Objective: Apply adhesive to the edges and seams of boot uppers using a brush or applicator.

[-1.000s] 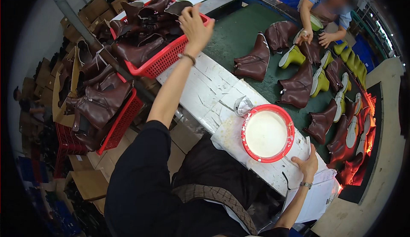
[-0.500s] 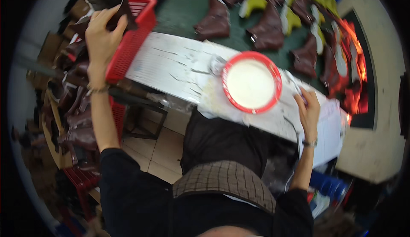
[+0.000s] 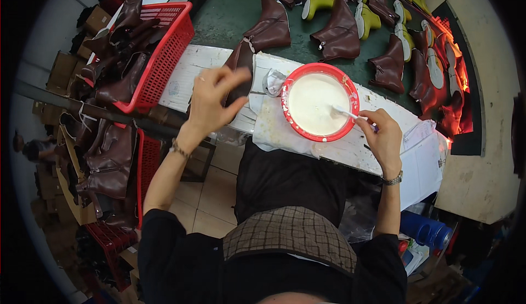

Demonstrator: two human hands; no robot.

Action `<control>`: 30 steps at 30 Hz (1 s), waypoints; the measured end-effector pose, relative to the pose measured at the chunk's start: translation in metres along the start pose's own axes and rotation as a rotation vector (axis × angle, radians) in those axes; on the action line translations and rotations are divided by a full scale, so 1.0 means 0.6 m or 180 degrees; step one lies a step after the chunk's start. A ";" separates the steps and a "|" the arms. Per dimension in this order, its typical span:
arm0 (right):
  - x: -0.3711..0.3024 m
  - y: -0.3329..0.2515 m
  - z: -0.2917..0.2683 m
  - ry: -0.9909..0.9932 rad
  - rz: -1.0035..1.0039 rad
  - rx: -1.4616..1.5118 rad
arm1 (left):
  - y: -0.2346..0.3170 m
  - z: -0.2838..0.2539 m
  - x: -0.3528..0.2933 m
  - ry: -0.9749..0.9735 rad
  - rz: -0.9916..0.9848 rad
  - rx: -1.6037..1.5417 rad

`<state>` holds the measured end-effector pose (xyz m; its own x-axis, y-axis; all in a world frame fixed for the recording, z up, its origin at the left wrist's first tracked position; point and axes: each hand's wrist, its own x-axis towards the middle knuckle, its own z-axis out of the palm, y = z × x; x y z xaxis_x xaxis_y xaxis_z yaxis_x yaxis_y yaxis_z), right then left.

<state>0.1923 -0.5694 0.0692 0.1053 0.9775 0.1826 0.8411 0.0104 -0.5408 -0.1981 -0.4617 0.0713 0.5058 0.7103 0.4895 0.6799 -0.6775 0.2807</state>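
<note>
Over the white board, my left hand (image 3: pixel 216 98) is spread, thumb and fingers apart and slightly blurred. Partly hidden behind it lies a dark brown boot upper (image 3: pixel 241 63) with a pale edge; whether the fingers touch it is hard to see. My right hand (image 3: pixel 383 137) pinches the thin handle of a small brush (image 3: pixel 346 112), whose tip reaches into white paste (image 3: pixel 315 101). That paste fills a round red bowl (image 3: pixel 286 93) standing on a stained sheet on the board.
Brown boots (image 3: pixel 337 32) and yellow-green lasts (image 3: pixel 318 2) lie on the green belt (image 3: pixel 219 24), which runs toward a glowing orange opening (image 3: pixel 466 84). A red basket (image 3: pixel 167 57) of boot uppers stands at left, with more uppers (image 3: pixel 109 156) below. A blue bottle (image 3: pixel 427 230) is low right.
My left hand has come from the basket rightward to the board, and the upper it held now lies there. My right hand has moved left, bringing the brush tip into the paste.
</note>
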 end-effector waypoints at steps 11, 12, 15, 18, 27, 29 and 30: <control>0.006 0.071 0.027 0.0430 0.0034 0.0698 | -0.033 -0.044 0.085 -0.1077 -0.2214 -0.2183; 0.015 0.052 0.027 0.0710 -0.0236 0.1169 | -0.018 -0.054 0.077 -0.1087 -0.2238 -0.2167; 0.049 -0.028 0.019 0.0580 -0.0765 0.1492 | 0.027 -0.052 0.069 -0.1871 -0.2688 -0.2678; 0.079 -0.057 0.020 0.0611 -0.1465 0.1245 | 0.089 -0.047 0.066 -0.1718 -0.2563 -0.3598; 0.051 -0.060 0.037 0.0860 -0.1344 0.1061 | 0.105 -0.061 0.061 -0.0249 -0.2325 -0.3899; 0.045 -0.065 0.048 0.0881 -0.1267 0.1109 | 0.098 -0.049 0.065 0.0241 -0.2216 -0.3898; 0.045 -0.072 0.053 0.0889 -0.1276 0.1113 | 0.093 -0.047 0.069 0.0248 -0.2206 -0.3891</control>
<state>0.1418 -0.5366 0.0712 -0.0088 0.7912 0.6115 0.6245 0.4819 -0.6146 -0.1543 -0.4755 0.1303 0.2053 0.9787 -0.0094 -0.1294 0.0366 0.9909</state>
